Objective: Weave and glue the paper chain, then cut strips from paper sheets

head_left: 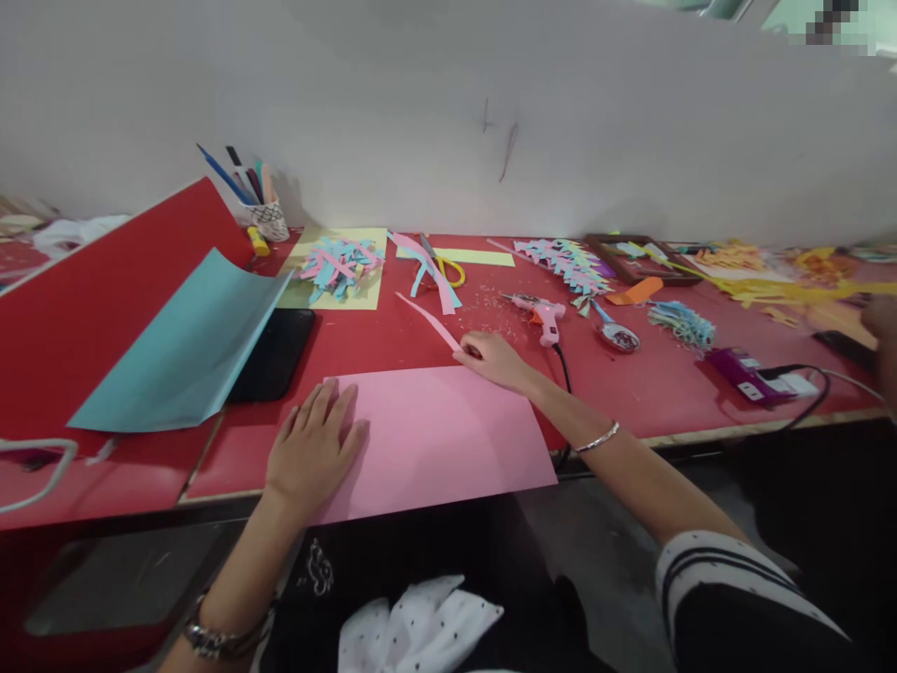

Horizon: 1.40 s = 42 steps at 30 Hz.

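A sheet of pink paper [441, 439] lies on the red table and juts past its front edge. My left hand [312, 453] rests flat on the sheet's left side, fingers stretched out. Above the sheet's far edge, my right hand [494, 360] is closed with its fingertips pinching the near end of a narrow pink paper strip [434, 324], which points away to the left. Farther back, pink and blue strips [438, 271] lie beside yellow-handled scissors [448, 268]. To the right of the strip is a pink glue gun [543, 313], its black cord running toward the table's front.
Cut paper pieces [340, 268] sit on a yellow sheet [294, 292]. A blue sheet [175, 360] leans over a black object [277, 355] at left. A pen cup [268, 221] stands near the wall. At right are a purple power strip [749, 377] and a person's hand [881, 318].
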### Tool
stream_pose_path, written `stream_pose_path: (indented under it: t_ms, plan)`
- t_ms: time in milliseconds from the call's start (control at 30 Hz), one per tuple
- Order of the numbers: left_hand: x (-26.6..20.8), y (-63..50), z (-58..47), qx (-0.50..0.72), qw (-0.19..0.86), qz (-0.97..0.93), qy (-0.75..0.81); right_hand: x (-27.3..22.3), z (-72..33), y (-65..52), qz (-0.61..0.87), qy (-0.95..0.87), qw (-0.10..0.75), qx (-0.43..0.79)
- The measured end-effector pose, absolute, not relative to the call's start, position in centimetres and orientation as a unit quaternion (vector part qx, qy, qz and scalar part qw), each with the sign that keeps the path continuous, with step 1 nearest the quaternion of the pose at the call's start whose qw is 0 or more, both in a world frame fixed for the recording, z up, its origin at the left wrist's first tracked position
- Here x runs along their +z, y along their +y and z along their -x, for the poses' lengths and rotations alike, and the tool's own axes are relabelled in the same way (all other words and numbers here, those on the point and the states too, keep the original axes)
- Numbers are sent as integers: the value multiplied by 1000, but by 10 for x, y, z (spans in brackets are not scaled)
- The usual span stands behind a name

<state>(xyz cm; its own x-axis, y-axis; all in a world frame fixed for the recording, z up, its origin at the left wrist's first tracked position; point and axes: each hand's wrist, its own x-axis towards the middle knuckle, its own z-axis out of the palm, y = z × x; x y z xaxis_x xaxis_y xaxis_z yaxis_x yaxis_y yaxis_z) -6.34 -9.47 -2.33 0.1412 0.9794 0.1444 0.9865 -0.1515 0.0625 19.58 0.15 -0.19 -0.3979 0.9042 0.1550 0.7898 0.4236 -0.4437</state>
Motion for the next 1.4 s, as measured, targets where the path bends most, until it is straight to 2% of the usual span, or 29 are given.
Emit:
stream_pose_path:
  t_ms: [100, 267, 567, 967, 1167, 1400]
  plan:
    - [-23, -94, 63, -71, 21, 753, -654, -2, -203, -4, 487, -845, 179, 130]
    - [-22, -95, 64, -65, 13, 750, -658, -7, -210, -10, 477, -869, 116, 61]
    - [-26, -95, 67, -77, 17, 751, -656, -7, -204, -11, 499, -858, 96, 70]
    - [-21, -95, 66, -65, 6, 747, -661, -5, -215, 4, 553, -820, 122, 77]
    - [-28, -95, 74, -82, 11, 752, -654, -9, -220, -11, 516, -847, 120, 53]
    - [-32, -96, 76, -100, 10, 747, -657, -9, -220, -7, 535, -832, 123, 80]
